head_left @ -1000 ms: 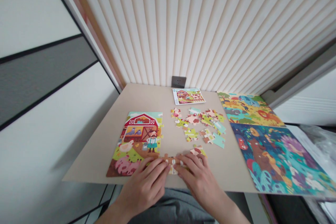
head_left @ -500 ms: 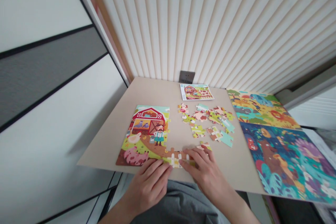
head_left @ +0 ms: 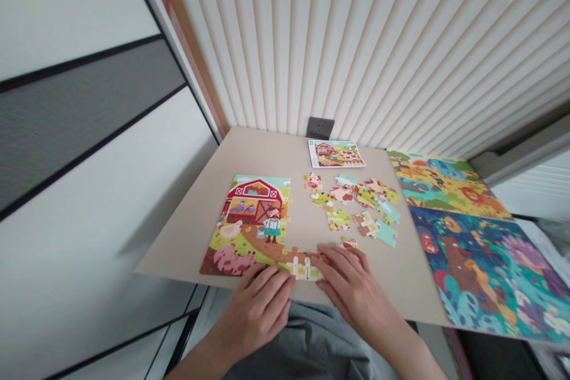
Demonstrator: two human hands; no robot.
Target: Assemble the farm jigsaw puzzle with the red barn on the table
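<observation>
"What's the biggest thing?"
"The bumpy white wall (head_left: 285, 41), way past the fingers. A white and grey cupboard (head_left: 89, 160) is off to their left."
"What's under them?"
"A beige table (head_left: 191, 219). A blue animal picture (head_left: 490, 273) and a yellow animal picture (head_left: 445, 184) lie well to their right."
"And the arms?"
"Bare, leaning in from the near side. The barn puzzle (head_left: 249, 214) lies flat, mostly past the left fingertips."
"What do the hands do?"
"The left hand (head_left: 260, 303) is palm down, fingers close together, tips on the puzzle's near edge. The right hand (head_left: 356, 282) bends over the right end of the fence strip (head_left: 307, 267), thumb apart from fingers. I can't tell if either one is pinching."
"Anything smaller?"
"A picture card (head_left: 339, 154) and a dark socket (head_left: 320, 127), far ahead of the fingers. Loose pieces (head_left: 342, 193) sit just past the right ones."
</observation>
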